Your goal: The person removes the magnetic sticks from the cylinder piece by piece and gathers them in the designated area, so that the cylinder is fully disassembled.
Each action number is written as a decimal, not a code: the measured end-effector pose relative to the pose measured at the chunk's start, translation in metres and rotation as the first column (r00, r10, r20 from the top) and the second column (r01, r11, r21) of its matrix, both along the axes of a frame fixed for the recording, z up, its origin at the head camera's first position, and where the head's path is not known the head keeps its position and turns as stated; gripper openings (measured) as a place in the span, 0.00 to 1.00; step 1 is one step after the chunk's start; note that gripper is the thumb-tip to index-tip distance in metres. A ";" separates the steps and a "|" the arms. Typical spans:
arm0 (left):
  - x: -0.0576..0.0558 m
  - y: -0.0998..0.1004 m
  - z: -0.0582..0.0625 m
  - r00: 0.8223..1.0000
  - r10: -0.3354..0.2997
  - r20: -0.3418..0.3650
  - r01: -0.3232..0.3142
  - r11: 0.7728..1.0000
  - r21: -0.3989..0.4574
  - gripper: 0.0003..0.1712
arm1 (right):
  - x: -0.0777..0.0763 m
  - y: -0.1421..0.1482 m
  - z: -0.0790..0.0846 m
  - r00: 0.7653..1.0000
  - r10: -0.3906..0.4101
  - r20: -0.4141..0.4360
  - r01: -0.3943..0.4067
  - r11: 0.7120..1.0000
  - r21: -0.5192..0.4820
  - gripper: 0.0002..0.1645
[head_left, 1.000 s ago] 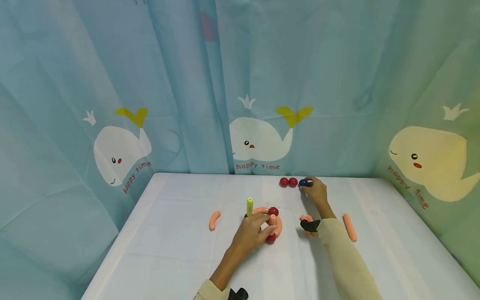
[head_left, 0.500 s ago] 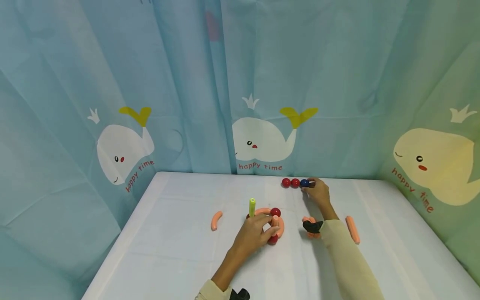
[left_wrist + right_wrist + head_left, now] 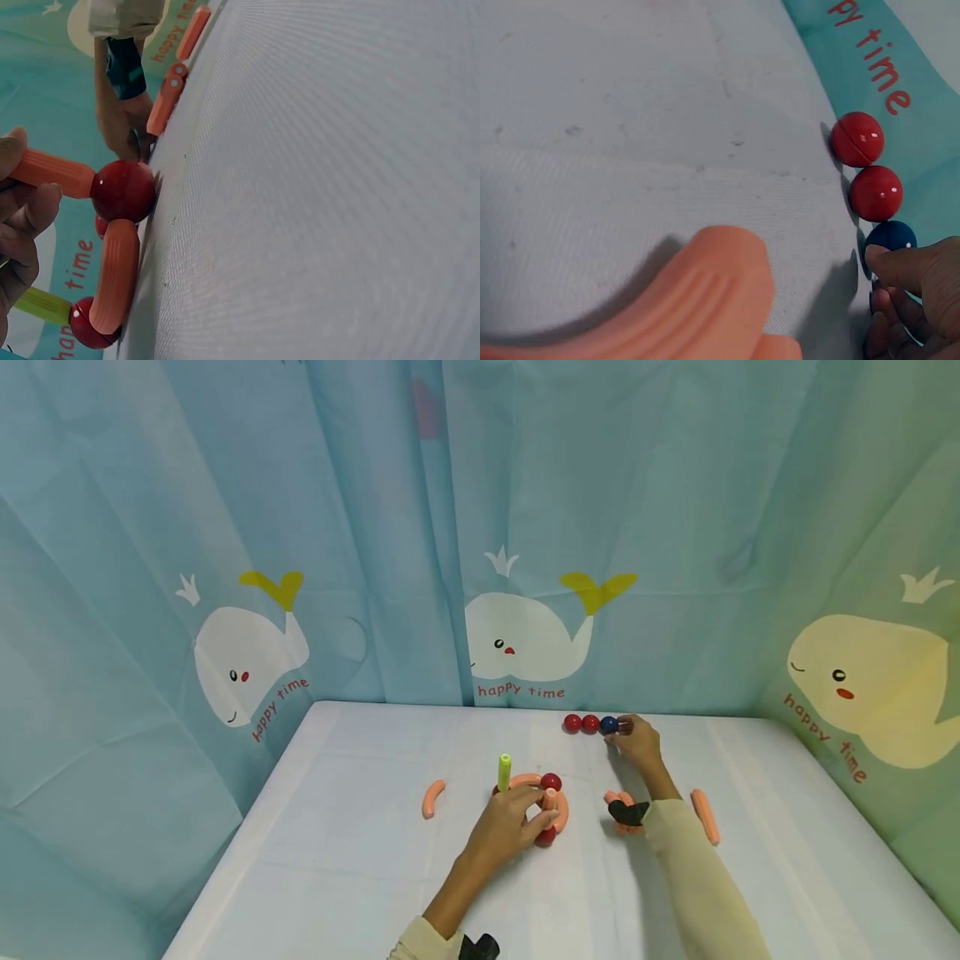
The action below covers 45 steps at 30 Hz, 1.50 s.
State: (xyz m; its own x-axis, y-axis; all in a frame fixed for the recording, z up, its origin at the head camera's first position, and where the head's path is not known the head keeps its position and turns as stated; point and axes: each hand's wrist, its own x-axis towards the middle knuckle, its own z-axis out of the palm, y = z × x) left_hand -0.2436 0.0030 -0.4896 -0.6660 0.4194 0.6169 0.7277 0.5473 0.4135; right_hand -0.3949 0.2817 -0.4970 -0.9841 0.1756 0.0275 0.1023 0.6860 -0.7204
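On the table, a ring of curved orange rods [image 3: 562, 815] and red balls [image 3: 551, 782] lies in the middle. My left hand [image 3: 501, 827] grips an upright orange rod [image 3: 56, 172] whose lower end meets a red ball [image 3: 124, 191] of this ring. From another red ball [image 3: 88, 324] rises a yellow-green rod [image 3: 505, 772]. At the table's back edge my right hand [image 3: 637, 747] pinches a blue ball [image 3: 891, 235], thumb on its near side. The blue ball is at the end of a row, right beside two red balls [image 3: 876, 193].
Under my right wrist lie several short orange pieces [image 3: 618, 797], partly hidden by a black wrist strap [image 3: 628, 813]. A straight orange rod [image 3: 705, 816] lies to the right, a loose curved one [image 3: 432, 799] to the left. A whale-print curtain [image 3: 390, 527] hangs behind the table.
The blue ball has moved left in my right hand, closing the gap to the two red balls. My left hand keeps its hold on the orange rod.
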 end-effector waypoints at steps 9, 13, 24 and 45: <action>0.000 0.001 0.001 1.000 -0.010 -0.013 0.010 1.000 -0.016 0.11 | 0.009 0.010 0.003 1.000 -0.006 0.022 0.008 0.998 -0.067 0.32; -0.001 0.001 0.000 0.999 -0.024 -0.043 0.023 0.999 -0.023 0.10 | 0.015 0.014 0.008 0.999 -0.015 0.036 0.019 0.993 -0.114 0.30; 0.001 -0.005 -0.001 0.999 0.019 -0.046 -0.023 0.997 -0.072 0.14 | 0.043 0.007 0.057 0.997 0.077 -0.013 -0.077 0.946 -0.315 0.30; 0.003 -0.004 0.001 0.951 0.067 0.302 -0.018 0.987 -0.160 0.24 | 0.137 -0.074 0.067 0.665 0.719 -0.202 -0.733 0.680 0.006 0.21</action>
